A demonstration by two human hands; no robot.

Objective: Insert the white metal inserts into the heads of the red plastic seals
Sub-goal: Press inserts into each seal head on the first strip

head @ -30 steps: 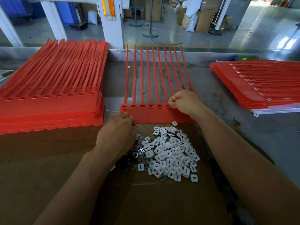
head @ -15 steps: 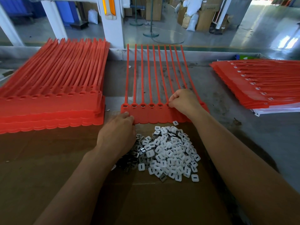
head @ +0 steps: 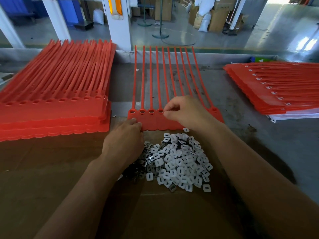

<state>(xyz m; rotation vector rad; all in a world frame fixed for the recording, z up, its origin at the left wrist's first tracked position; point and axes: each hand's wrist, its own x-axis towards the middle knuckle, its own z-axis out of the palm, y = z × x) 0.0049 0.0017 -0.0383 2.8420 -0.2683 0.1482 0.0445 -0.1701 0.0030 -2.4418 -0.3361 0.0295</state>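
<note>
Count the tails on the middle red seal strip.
10, side by side in one row: leftmost tail, rightmost tail. The right hand covers some lower ends; none seems wholly hidden.
</note>
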